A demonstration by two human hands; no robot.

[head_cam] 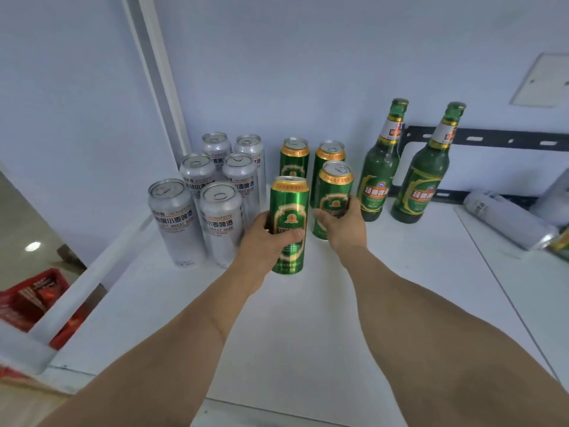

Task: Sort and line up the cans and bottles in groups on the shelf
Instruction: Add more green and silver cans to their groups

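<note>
On the white shelf (308,318) several silver cans (215,192) stand grouped at the back left. To their right stand green cans in two columns. My left hand (264,241) grips the front left green can (289,217). My right hand (341,223) grips the front right green can (334,192). Behind them two more green cans (294,157) stand by the wall. Further right, two green glass bottles (380,167) stand upright side by side. A silver can (508,218) lies on its side at the far right, with part of a green can (562,243) beside it.
The white wall (308,72) runs close behind the shelf. A black metal bracket (498,140) runs along it behind the bottles. A red crate (34,300) sits on the floor below left. A white post (157,75) rises at the shelf's back left.
</note>
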